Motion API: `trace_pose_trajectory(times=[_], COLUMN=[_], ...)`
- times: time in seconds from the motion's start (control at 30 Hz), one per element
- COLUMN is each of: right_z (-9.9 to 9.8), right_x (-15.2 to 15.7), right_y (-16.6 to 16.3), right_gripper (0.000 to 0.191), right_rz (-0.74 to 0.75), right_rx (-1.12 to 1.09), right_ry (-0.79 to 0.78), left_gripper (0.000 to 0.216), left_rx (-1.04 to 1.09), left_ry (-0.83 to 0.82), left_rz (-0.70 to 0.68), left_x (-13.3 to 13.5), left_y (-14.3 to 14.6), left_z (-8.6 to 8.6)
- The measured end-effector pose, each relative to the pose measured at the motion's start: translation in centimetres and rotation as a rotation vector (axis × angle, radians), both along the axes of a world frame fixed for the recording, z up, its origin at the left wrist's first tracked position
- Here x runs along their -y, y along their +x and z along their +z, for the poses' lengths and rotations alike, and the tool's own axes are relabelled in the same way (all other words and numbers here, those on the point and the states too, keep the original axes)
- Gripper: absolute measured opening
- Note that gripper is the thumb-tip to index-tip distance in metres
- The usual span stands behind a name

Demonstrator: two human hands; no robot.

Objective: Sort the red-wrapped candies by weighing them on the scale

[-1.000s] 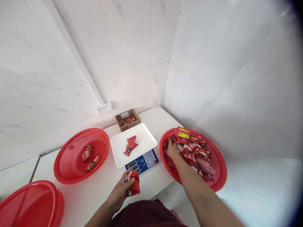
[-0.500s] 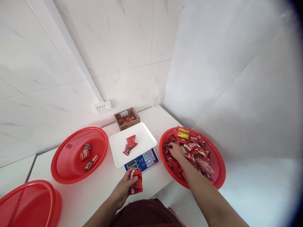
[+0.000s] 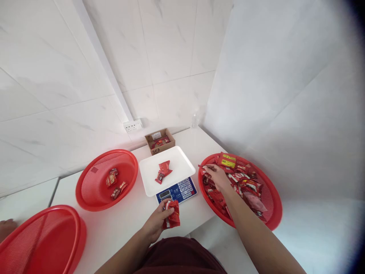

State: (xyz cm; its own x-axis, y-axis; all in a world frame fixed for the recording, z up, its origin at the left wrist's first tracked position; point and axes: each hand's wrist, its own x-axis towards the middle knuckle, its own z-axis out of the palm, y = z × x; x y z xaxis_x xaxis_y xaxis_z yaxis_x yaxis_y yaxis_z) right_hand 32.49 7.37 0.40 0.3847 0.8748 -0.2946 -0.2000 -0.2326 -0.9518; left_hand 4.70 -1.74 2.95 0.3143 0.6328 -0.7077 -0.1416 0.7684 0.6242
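My left hand (image 3: 157, 225) is closed on a bunch of red snack packets (image 3: 172, 218), held just in front of the blue keypad of a scale (image 3: 176, 191). The scale's white tray (image 3: 176, 164) carries two red packets (image 3: 163, 171). My right hand (image 3: 218, 176) hovers at the left rim of a red basket (image 3: 272, 220) heaped with red packets, and pinches a thin red packet (image 3: 205, 166) by its end.
Left of the scale, a second red basket (image 3: 94, 198) holds a few packets. A third red basket (image 3: 42, 243) sits at the lower left, with another person's fingertips (image 3: 6, 227) beside it. At the back stand a small cardboard box (image 3: 159, 141), a wall socket (image 3: 133, 125) and a small clear bottle (image 3: 194, 121).
My right hand has come up out of the pile in the right basket with one thin packet pinched in it. The left hand keeps its bunch of packets. The view shifted slightly.
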Motion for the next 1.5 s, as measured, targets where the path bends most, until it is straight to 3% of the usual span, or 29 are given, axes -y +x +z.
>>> trace_pose_trajectory(times=[0.2,0.4,0.67,0.77,0.9,1.07,1.17,1.37,1.5], right_z=[-0.5,-1.5,-1.0,-1.0,-2.4,-4.4,-4.5,-3.9,-4.9], right_x=[-2.5,-3.8,-2.1,-0.5,1.8,5.1,6.3,4.5,2.7], right_y=[-7.6,-9.6,-8.1,-5.5,-1.0,2.6,3.5,3.1,1.3], right_gripper=[0.020,0.023,0.023,0.027,0.037,0.029,0.024,0.032,0.039], right_rz=[0.221,0.245,0.369,0.308,0.199,0.455,0.487,0.424,0.450], right_rx=[-0.107,0.008,0.304,0.435,0.845,1.104,1.203,1.241,1.201], right_ry=[-0.070,-0.166,-0.140,-0.089,-0.086,-0.191,-0.245,-0.275,-0.258], left_gripper=[0.068,0.069,0.070,0.068,0.066,0.066,0.065,0.063,0.065], left_rx=[-0.020,-0.027,-0.020,-0.007,-0.004,-0.018,-0.027,-0.046,-0.059], left_ry=[0.000,0.002,-0.011,-0.009,-0.008,-0.024,-0.018,-0.021,-0.013], left_rz=[0.044,0.085,0.057,0.053,0.031,0.027,0.025,0.002,-0.006], left_x=[0.4,0.9,0.8,0.6,0.6,0.5,0.4,0.6,0.6], left_y=[-1.1,-2.6,-2.5,-2.4,-2.6,-2.7,-2.7,-2.6,-2.4], left_z=[-0.4,-0.1,-0.2,-0.2,-0.4,-0.7,-0.4,0.1,0.0])
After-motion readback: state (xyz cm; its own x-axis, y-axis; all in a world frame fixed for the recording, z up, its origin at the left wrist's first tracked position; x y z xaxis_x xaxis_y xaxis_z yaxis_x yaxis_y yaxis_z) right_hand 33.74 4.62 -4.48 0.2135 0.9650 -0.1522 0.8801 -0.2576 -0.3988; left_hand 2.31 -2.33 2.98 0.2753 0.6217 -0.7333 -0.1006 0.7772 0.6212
